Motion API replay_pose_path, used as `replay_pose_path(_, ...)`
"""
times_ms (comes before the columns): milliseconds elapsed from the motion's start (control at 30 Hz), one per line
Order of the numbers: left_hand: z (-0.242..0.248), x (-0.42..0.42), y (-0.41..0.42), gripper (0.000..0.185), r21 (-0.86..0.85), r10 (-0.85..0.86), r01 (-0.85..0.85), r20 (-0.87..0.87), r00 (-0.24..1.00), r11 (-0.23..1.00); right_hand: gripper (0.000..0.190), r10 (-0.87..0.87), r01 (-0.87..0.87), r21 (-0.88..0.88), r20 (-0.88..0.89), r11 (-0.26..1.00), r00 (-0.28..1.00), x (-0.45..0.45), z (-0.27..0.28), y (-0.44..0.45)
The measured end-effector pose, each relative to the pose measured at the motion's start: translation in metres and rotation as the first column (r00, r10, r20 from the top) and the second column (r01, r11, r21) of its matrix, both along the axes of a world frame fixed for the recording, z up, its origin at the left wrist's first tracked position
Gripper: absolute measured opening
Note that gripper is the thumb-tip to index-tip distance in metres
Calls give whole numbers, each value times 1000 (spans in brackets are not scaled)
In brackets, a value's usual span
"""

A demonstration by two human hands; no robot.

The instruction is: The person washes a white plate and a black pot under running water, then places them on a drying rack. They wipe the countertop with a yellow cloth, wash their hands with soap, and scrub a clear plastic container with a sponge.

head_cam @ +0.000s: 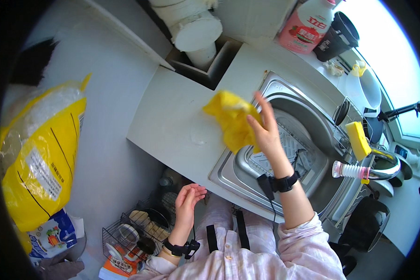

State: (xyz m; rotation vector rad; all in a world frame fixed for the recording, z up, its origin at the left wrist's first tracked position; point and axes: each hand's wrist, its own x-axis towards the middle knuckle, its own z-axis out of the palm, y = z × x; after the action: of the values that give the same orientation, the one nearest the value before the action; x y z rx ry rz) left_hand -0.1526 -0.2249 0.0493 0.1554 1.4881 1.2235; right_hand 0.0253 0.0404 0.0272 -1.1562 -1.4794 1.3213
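Note:
My right hand (268, 134) holds a crumpled yellow cloth (232, 122) between thumb and fingers, over the left side of the sink. The cloth and fingertips are slightly blurred. Part of the cloth spreads over the pale countertop (175, 112), and its lower corner hangs across the rim of the stainless steel sink (221, 171). A ribbed, dark-looking plate or mat (290, 140) lies in the basin, partly hidden by my forearm. Nothing is in my left hand (187, 203), which hovers just off the counter's front edge with loosely curved fingers.
A chrome faucet (385, 172) with a yellow sponge (357, 140) beside it reaches over the sink's right side. A detergent bottle (302, 29) and black cup (336, 40) stand by the window. A white pipe (197, 33) rises behind the counter. Below left sits a wire basket (113, 232).

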Motion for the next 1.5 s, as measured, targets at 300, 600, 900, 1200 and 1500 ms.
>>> replay_pose_path(300, -8, 4, -19, 22, 15, 46, -46, 1, 999, 999, 67, -39, -595, 273, 926, 756, 375, -32, -41, 21)
replay_pose_path(600, -13, 0, -48, 24, -38, 68, -68, -19, 998, 997, 69, -51, -628, 485, 813, 609, 579, -152, -70, 20)
replay_pose_path(900, -14, -8, -77, 26, -33, 174, -174, -1, 985, 984, 74, 105, -701, 456, 794, 548, 599, -273, -82, -9)
replay_pose_path(1200, -15, -7, -95, 27, -72, 192, -193, -23, 981, 978, 41, 585, -814, 515, 584, 269, 563, -304, -86, -55)
replay_pose_path(1500, -16, 6, -81, 27, -73, 169, -168, 13, 985, 983, 39, 923, -964, -199, -308, 177, 233, -180, -56, -41)
